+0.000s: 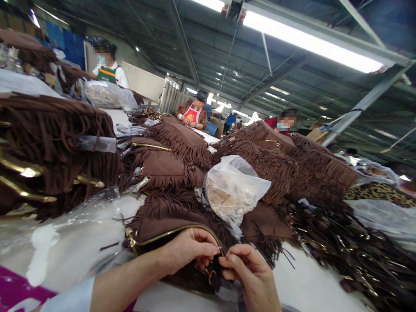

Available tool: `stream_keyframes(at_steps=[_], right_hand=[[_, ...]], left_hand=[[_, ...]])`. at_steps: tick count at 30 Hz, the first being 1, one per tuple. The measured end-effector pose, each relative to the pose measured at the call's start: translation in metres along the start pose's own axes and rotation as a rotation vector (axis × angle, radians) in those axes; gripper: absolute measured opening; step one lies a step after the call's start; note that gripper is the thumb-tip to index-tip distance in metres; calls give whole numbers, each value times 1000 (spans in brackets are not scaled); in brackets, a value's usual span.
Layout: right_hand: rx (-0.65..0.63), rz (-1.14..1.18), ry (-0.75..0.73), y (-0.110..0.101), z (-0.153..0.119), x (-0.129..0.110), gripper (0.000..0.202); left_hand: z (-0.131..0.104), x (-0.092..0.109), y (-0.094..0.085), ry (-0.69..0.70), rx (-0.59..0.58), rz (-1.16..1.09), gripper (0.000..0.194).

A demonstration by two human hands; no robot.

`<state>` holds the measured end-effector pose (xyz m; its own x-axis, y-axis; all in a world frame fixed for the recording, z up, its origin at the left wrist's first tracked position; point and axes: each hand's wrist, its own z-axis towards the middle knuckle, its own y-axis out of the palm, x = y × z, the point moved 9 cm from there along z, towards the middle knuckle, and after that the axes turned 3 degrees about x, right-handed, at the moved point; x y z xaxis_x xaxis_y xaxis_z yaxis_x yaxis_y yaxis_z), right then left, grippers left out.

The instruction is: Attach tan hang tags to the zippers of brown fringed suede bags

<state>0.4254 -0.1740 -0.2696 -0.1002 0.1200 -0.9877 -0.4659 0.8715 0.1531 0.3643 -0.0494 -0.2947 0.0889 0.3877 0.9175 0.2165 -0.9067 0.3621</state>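
- The bag [169, 216], brown suede with fringe, lies on the table [312, 286] right in front of the person, its gold zip [172, 233] curving along the top edge
- Left hand [188, 249] is pinched shut on the bag at the right end of the zip; right hand [250, 271] meets it there, thumb and forefinger pressed together on something small — too small to tell whether it is the zip pull or a metal ring
- The two grips touch at the fingertips, so a slip by either could jerk the small part loose; a gold ring [211, 275] hangs just below them and might drop into the fringe, where it would be hard to find
- Loose fringe strands lie all round the zip end; one could get caught in the teeth or in the fitting and tear
- A plastic bag [234, 190] of pale pieces rests against the bag's far side, and may tip over if the bag is tugged
- Piled bags [182, 147] stand close behind and a heap of straps [351, 247] lies to the right; dragging the bag could snag these and pull them along
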Motion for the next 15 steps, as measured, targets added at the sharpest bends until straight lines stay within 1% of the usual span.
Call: stream_keyframes(at_steps=[4,6,8,12,15], right_hand=[[-13,5,24,-1,-2,7,45],[-38,-4,4,-1,-1,8,42],[-79,-26,-33,0,0,7,38],[-227,-99,-127,6,1,7,30],[-262,-127,-140,6,3,11,28]], left_hand=[[-3,8,3,45,23,65,26],[-5,10,5,57,18,90,25],[-6,10,6,59,7,109,24],[-6,10,10,95,-24,143,20],[-7,14,14,159,-33,180,16]])
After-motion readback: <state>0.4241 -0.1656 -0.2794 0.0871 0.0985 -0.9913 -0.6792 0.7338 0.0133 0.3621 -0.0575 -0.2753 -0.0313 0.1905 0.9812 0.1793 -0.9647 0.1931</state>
